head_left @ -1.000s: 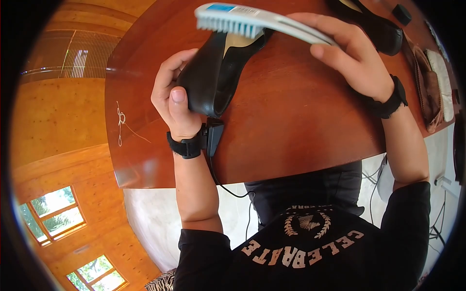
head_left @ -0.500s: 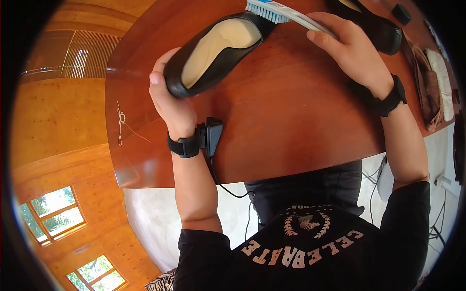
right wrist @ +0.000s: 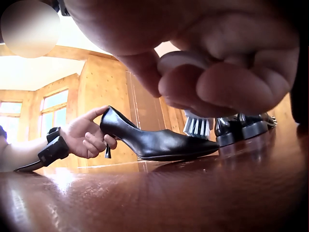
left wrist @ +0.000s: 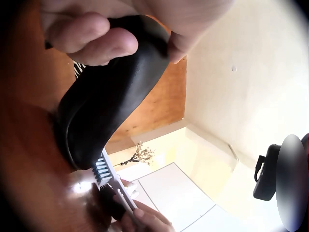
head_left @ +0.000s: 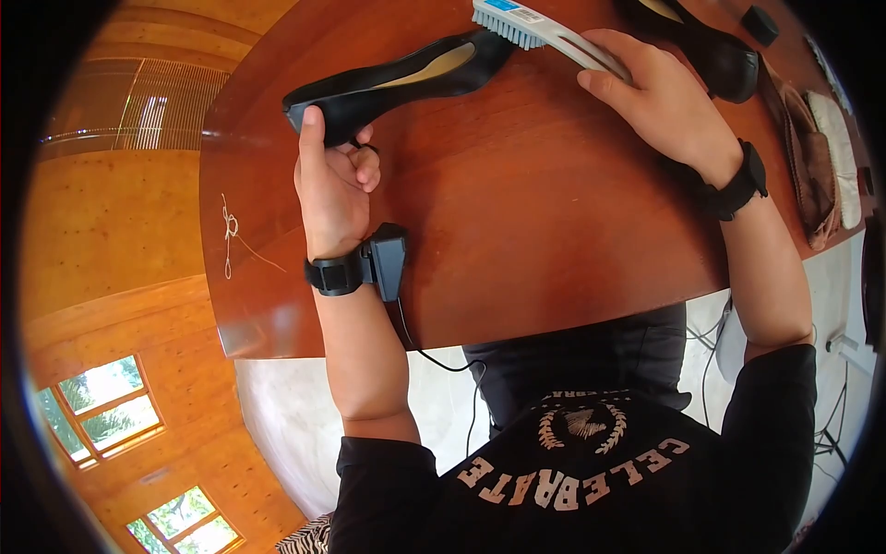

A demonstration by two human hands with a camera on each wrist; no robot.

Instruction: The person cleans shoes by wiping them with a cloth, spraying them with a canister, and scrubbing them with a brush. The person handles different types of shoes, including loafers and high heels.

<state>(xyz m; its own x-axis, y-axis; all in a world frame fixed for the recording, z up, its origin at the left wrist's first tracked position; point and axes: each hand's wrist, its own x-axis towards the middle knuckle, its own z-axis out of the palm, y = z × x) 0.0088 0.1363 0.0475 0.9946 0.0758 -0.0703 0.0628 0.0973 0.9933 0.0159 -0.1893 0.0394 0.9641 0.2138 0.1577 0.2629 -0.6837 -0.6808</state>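
Observation:
My left hand (head_left: 334, 189) grips a black heeled shoe (head_left: 397, 85) at its heel end, thumb on the back of the heel and fingers curled near the thin heel. In the right wrist view the shoe (right wrist: 164, 143) lies side-on, its pointed toe low over the table. My right hand (head_left: 660, 97) holds a white brush (head_left: 554, 35) by its handle. Its pale blue bristles are at the toe of the shoe; the left wrist view shows the brush (left wrist: 109, 176) beside the toe. Whether bristles and toe touch, I cannot tell.
Another black shoe (head_left: 729, 66) stands at the back right of the brown table (head_left: 554, 222), near a small dark block (head_left: 760, 26). Brown and white cloths (head_left: 824, 166) lie at the right edge. A thin string (head_left: 231, 226) lies at the left.
The shoe has turned from heel-near and steeply angled to nearly side-on, its heel end moving left and away. My right hand has shifted the brush rightward from over the shoe to its toe.

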